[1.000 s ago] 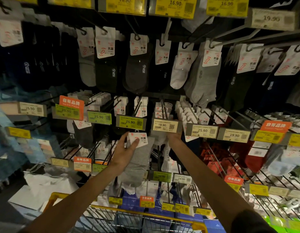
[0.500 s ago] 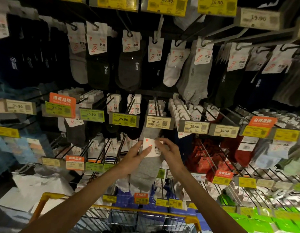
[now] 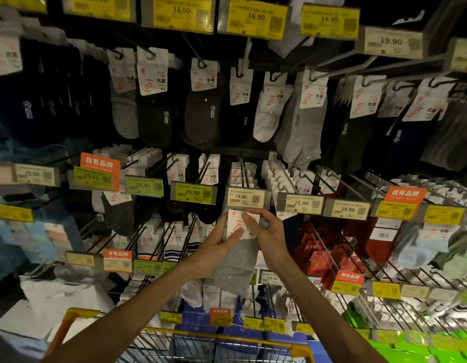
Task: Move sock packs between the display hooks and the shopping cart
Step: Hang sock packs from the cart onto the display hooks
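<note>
A grey sock pack (image 3: 236,265) with a white card header hangs between both my hands, just below the 19.90 price tag (image 3: 244,197) at the tip of a display hook. My left hand (image 3: 214,247) grips the pack from the left, thumb on the card. My right hand (image 3: 266,231) pinches the card's top right corner. The hook (image 3: 242,167) above the tag carries several white-carded packs. The shopping cart (image 3: 221,336), yellow-rimmed wire, stands below my forearms at the bottom of the view.
Rows of hooks with dark, grey and white sock packs (image 3: 297,121) fill the wall above. Red packs (image 3: 329,247) hang to the right, blue packs (image 3: 201,323) low behind the cart. Price tags jut out at every hook tip. White bags (image 3: 56,297) lie at lower left.
My left hand brought the grey pack rightward and up under the 19.90 tag. My right hand came down from the hook and took hold of the card.
</note>
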